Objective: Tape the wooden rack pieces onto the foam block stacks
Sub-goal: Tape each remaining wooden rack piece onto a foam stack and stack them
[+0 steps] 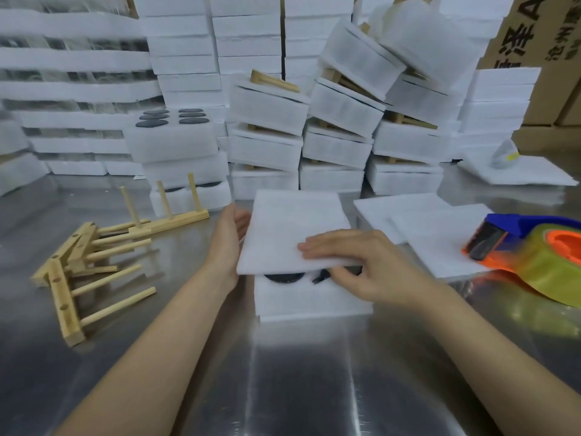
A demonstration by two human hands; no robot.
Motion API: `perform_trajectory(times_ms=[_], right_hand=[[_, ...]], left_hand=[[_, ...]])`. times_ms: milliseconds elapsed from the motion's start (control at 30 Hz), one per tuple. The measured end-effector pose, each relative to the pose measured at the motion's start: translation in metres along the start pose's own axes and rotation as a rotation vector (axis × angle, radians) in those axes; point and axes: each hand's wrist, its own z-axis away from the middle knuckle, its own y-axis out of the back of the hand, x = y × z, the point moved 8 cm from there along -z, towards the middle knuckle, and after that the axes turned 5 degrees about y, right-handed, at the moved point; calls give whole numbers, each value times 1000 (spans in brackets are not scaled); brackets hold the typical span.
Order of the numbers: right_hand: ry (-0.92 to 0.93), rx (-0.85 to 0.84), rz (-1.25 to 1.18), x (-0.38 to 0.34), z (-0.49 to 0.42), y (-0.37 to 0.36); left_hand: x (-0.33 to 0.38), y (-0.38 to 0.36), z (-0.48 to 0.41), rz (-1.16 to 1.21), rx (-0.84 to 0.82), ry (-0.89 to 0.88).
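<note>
A white foam block [311, 302] with dark round discs in its top sits on the metal table [298, 388] in front of me. A thin white foam sheet [292, 228] lies tilted over it. My right hand [361, 265] pinches the sheet's near edge, fingers on top and thumb underneath. My left hand [228, 237] touches the sheet's left edge with straight fingers. Several wooden rack pieces [91, 259] with dowel pegs lie in a heap at the left. A tape dispenser [531, 253] with a yellowish roll lies at the right.
Tall stacks of white foam blocks [339, 114], some with wooden pieces on top, crowd the back of the table. Loose foam sheets [434, 228] lie right of centre. Cardboard boxes [547, 61] stand at the far right.
</note>
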Motion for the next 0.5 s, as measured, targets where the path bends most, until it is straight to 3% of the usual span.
perform_trajectory(times_ms=[133, 233, 300, 400, 500], right_hand=[[-77, 15, -119, 1, 2, 0], [-124, -1, -288, 5, 0, 2], [-178, 114, -470, 14, -2, 9], [-430, 359, -461, 42, 8, 21], [-746, 276, -593, 65, 21, -4]], left_hand=[[-7, -18, 9, -52, -196, 84], [-6, -21, 16, -165, -239, 56], [-4, -25, 19, -207, -267, 29], [-4, -30, 27, -273, -285, 15], [-4, -31, 31, -276, -278, 8]])
